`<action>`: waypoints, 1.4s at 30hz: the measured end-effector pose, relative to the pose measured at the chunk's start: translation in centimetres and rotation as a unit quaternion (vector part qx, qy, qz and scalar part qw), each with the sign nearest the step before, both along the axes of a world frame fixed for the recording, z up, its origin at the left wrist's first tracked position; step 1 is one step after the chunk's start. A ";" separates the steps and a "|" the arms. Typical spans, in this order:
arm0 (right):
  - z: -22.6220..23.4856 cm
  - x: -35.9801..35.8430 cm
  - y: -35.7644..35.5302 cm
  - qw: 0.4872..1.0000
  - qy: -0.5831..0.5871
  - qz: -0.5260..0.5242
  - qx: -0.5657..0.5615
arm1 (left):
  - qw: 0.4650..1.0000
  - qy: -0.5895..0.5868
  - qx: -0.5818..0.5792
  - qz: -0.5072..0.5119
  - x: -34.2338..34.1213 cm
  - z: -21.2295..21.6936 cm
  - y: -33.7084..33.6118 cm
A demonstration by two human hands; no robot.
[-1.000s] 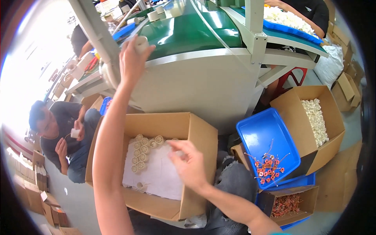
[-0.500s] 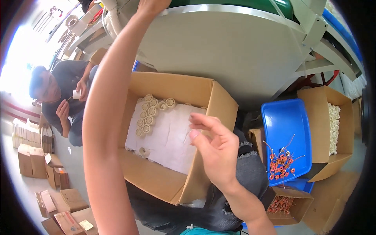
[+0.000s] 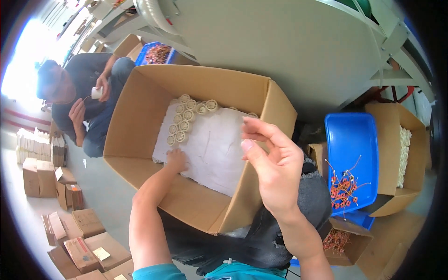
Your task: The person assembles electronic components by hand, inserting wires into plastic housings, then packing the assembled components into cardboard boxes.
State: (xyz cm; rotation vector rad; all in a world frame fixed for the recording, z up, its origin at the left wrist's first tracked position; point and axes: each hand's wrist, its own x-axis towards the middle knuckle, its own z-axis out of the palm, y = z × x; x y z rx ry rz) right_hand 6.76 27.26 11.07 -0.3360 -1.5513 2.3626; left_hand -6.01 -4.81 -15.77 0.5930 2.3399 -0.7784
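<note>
My left hand (image 3: 177, 161) reaches down into a large cardboard box (image 3: 126, 119), over the lower left part of a white sheet (image 3: 210, 144) lying inside. Its fingertips point at the sheet, and what is under the palm is hidden. Just beyond it, round cream plastic parts (image 3: 185, 125) with ribbed openings stand close together in rows on the sheet. My right hand (image 3: 277, 161) hovers over the box's right wall, fingers curved and thumb apart from them, with nothing between.
On the right lies a blue tray (image 3: 352, 140) with orange wired pieces (image 3: 344, 190). Beside it stands a carton (image 3: 385, 154) of white parts; below, a small carton (image 3: 357, 238) of orange pieces. At left, a crouching person (image 3: 88, 98) holds a white cylinder (image 3: 96, 93).
My left hand has come down from the machine at the top into the box. The view has shifted, bringing the whole box in; my right hand keeps its curved, raised pose.
</note>
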 end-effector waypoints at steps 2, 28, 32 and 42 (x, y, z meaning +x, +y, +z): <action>0.0 0.1 -0.4 1.000 0.006 -0.003 0.003 | 0.996 -0.009 -0.087 0.018 0.0 -0.5 -1.6; -0.7 9.8 12.5 0.869 -0.007 -0.214 0.445 | 0.368 -0.191 0.849 0.329 13.9 25.6 7.8; -8.9 18.9 22.7 0.738 -0.288 -0.230 0.566 | 0.282 -0.240 0.869 0.328 15.0 25.0 7.3; -14.1 21.4 23.4 0.658 -0.456 -0.225 0.556 | 0.272 -0.264 0.839 0.391 15.1 20.9 7.0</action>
